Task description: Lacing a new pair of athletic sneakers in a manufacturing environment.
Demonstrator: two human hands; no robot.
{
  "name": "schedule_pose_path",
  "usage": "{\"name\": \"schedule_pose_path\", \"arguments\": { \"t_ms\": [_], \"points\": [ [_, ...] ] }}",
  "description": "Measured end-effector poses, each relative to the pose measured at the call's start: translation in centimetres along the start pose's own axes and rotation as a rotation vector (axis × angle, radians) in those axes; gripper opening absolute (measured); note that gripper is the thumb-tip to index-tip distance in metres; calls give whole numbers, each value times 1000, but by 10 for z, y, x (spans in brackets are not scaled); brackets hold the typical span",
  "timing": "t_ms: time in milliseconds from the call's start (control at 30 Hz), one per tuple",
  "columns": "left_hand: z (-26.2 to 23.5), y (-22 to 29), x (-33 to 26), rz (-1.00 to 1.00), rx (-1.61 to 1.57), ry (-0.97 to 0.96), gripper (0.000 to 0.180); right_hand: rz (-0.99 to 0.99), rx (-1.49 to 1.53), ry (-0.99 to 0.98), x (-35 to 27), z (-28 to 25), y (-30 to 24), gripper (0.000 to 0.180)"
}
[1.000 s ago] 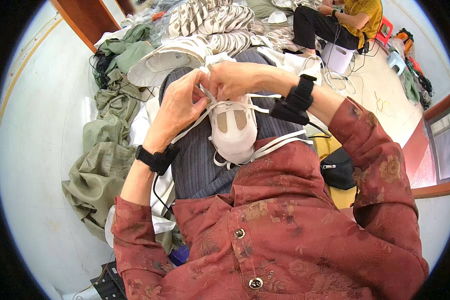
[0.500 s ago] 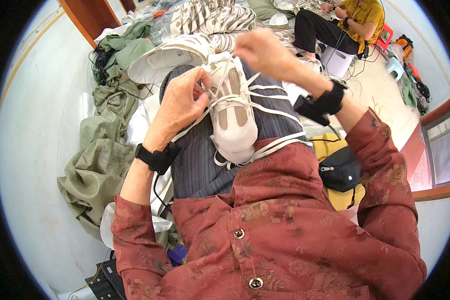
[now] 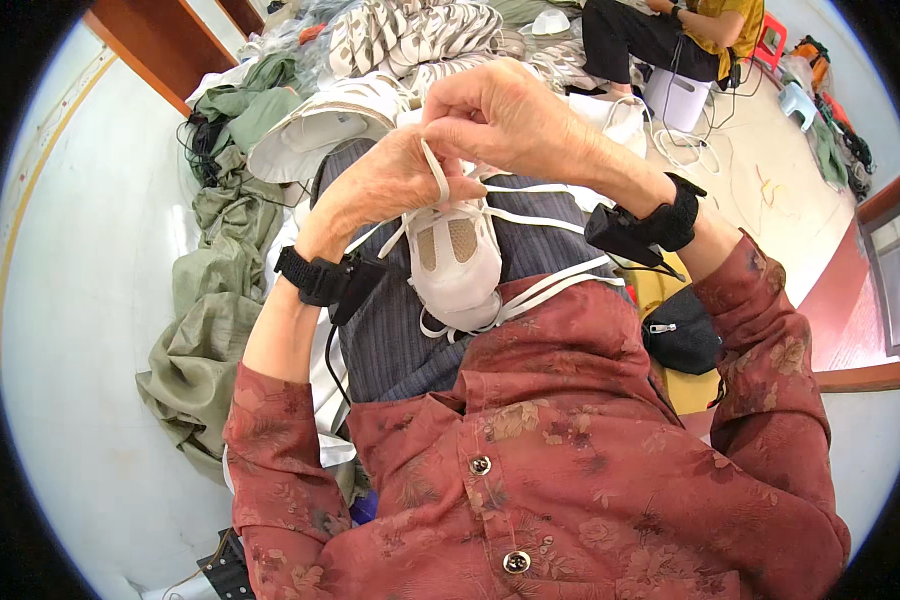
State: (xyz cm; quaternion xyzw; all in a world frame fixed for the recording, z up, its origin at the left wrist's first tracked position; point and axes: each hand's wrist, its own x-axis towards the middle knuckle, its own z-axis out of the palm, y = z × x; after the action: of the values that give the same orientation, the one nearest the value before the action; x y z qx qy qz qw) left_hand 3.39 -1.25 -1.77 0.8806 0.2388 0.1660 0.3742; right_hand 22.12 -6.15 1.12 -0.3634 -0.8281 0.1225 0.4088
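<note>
A white and beige shoe upper [image 3: 457, 275] lies on my lap, on dark striped cloth, toe toward me. White laces [image 3: 540, 222] spread from it to the right. My left hand [image 3: 395, 180] is closed over its upper part, fingers bent and partly hidden behind the right hand. My right hand [image 3: 500, 115] is pinched just above and touching the left one. A white shoelace [image 3: 435, 170] runs from the right hand's fingertips down over the left fingers. Both hands cover the tongue and eyelets.
Many striped white and brown shoe uppers [image 3: 415, 40] are heaped ahead. A white curved piece [image 3: 315, 125] and green cloth [image 3: 220, 270] lie at the left. A co-worker in a yellow top [image 3: 715, 30] sits at the far right by a white bin [image 3: 678, 98]. A black pouch [image 3: 682, 330] lies beside my right side.
My right hand has moved left and down to meet the left hand. My left hand has moved over the shoe. The lace that was stretched between them now hangs over the left fingers.
</note>
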Motion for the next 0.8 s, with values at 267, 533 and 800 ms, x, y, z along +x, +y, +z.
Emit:
{"name": "schedule_pose_path", "arguments": {
  "t_ms": [267, 533, 800],
  "points": [
    [1, -4, -7, -231, -199, 106, 21, 97, -84, 121, -15, -12, 39, 17],
    [-19, -44, -49, -130, -550, 683, 21, 606, -412, 200, -113, -71, 157, 21],
    [-195, -117, -246, -162, -778, 1205, 19, 554, -435, 178, -136, -83, 140, 16]
  ]
}}
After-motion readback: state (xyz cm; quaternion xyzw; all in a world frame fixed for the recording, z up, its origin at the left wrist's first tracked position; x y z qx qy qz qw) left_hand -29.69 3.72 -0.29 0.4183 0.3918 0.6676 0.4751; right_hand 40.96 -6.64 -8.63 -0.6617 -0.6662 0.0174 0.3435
